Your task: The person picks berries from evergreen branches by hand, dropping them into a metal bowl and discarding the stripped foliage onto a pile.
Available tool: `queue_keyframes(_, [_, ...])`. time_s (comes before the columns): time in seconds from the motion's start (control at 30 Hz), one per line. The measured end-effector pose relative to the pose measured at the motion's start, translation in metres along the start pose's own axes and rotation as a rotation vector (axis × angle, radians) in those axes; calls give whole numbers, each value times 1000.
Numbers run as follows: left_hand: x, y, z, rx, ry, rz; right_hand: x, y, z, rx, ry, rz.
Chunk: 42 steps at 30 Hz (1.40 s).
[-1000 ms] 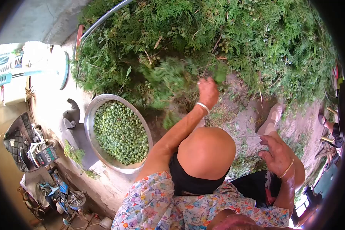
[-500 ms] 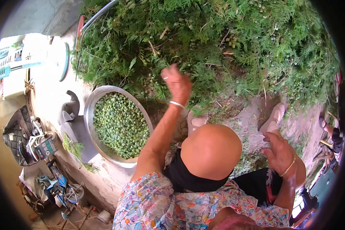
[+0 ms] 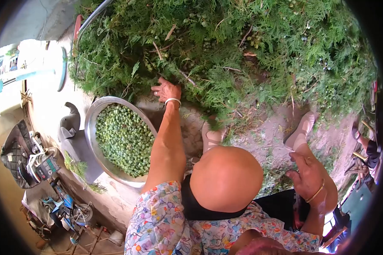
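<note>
My left hand [image 3: 167, 91], with a ring and a white bracelet, reaches down at the near edge of a heap of green conifer branches [image 3: 191, 46]. Its fingers are apart, the tips among the lowest sprigs; I see nothing held in them. Just left of that forearm stands a wide metal basin [image 3: 89, 131] holding a layer of small green cones [image 3: 123, 140]. My right hand [image 3: 307, 176], wearing a gold-coloured bangle, lies by my right knee with thumb and fingers stretched out and nothing in it.
A grey elephant-shaped seat [image 3: 72, 123] stands left of the basin, a loose sprig beside it. Farther left are a quilted-covered scooter [image 3: 47, 165] and a small blue bike [image 3: 66, 204]. Another person's foot [image 3: 356, 132] shows at the far right.
My left hand has moved left and slightly down from over the branches to the heap's lower edge, nearer the basin. My right hand stays by the knee. The view has shifted slightly.
</note>
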<state>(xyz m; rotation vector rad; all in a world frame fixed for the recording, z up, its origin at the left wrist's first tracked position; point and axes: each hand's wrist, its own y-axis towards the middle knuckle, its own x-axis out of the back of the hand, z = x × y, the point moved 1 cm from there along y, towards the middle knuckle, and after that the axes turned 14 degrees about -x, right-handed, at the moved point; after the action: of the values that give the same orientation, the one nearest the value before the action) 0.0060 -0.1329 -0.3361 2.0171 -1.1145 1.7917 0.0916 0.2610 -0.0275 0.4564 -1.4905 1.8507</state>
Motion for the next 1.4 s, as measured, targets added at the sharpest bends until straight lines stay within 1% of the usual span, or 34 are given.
queue_keyframes(0.07, [-13, 11, 6, -86, -6, 74, 0, -1, 1, -17, -22, 18])
queue_keyframes(0.13, [-12, 13, 12, -106, -9, 33, 1, -3, 0, -2, -8, -5])
queue_keyframes(0.2, [-8, 20, 24, -398, -122, -54, -1, -6, -3, 19, 10, -21])
queue_keyframes(0.23, [-14, 19, 24, -304, -233, -93, -1, -7, -4, 11, 29, -9])
queue_keyframes(0.27, [-33, 20, 29, -218, -555, -117, -1, -8, -5, 4, 45, 0])
queue_keyframes(0.33, [-88, 34, 28, -353, -800, -337, -2, -10, -6, 22, 43, -16])
queue_keyframes(0.37, [-78, 23, 8, -98, -1266, -239, -2, -12, -6, 32, 37, -28])
queue_keyframes(0.4, [-54, 5, -24, 185, -1714, -119, -1, -14, -6, 36, 38, -29])
queue_keyframes(0.43, [-29, -18, -62, 148, -1680, -262, -1, -15, -6, 36, 31, -23])
queue_keyframes(0.47, [-42, -20, -57, -348, -900, -350, -1, -16, -6, 35, 26, -18])
queue_keyframes(0.53, [-26, -48, -82, -203, -1043, -118, -2, -17, -7, 31, 25, -23])
queue_keyframes(0.6, [-29, -99, -109, 393, -1810, 181, -2, -18, -6, 25, 20, -28])
queue_keyframes(0.63, [-39, -126, -118, -223, -1319, 132, -1, -18, -5, 37, 23, -29])
queue_keyframes(0.67, [-46, -150, -126, -759, -757, 80, 1, -19, -5, 42, 24, -31])
queue_keyframes(0.73, [-16, -176, -147, -663, -881, 368, 1, -19, -4, 35, 6, -56])
queue_keyframes(0.77, [-19, -180, -148, -664, -882, 372, 1, -19, -2, 47, -5, -79])
queue_keyframes(0.83, [-26, -188, -159, -1183, -741, 424, 3, -17, -2, 36, 5, -50])
queue_keyframes(0.87, [-19, -192, -164, -1187, -741, 425, 3, -17, -2, 25, 14, -16])
queue_keyframes(0.93, [-9, -205, -176, -1314, -732, 596, 1, -16, -3, 45, -7, -40])
queue_keyframes(0.97, [-5, -202, -180, -1260, -661, 686, 0, -17, -4, 68, -27, -58])
queue_keyframes(1.0, [-12, -197, -176, -1261, -664, 690, 0, -17, -4, 63, -28, -59])
queue_keyframes(1.07, [-26, -185, -162, -1436, -506, 286, 1, -16, -4, 64, -45, -35])
queue_keyframes(1.1, [-12, -178, -157, -1332, -389, 385, 2, -16, -4, 60, -43, -37])
queue_keyframes(1.17, [-18, -158, -136, -1028, -532, 541, 1, -16, -5, 49, -50, -30])
queue_keyframes(1.2, [-19, -146, -116, -1142, -582, 309, 1, -17, -6, 33, -47, -27])
queue_keyframes(1.27, [-13, -121, -95, -1257, -411, 40, 2, -17, -6, 52, -57, -56])
queue_keyframes(1.3, [14, -121, -97, -981, -543, 231, 2, -18, -5, 33, -54, -54])
queue_keyframes(1.33, [21, -118, -95, -988, -502, 309, 2, -19, -4, 50, -53, -45])
queue_keyframes(1.4, [15, -118, -96, -1093, -375, 329, 6, -20, -2, 49, -54, -51])
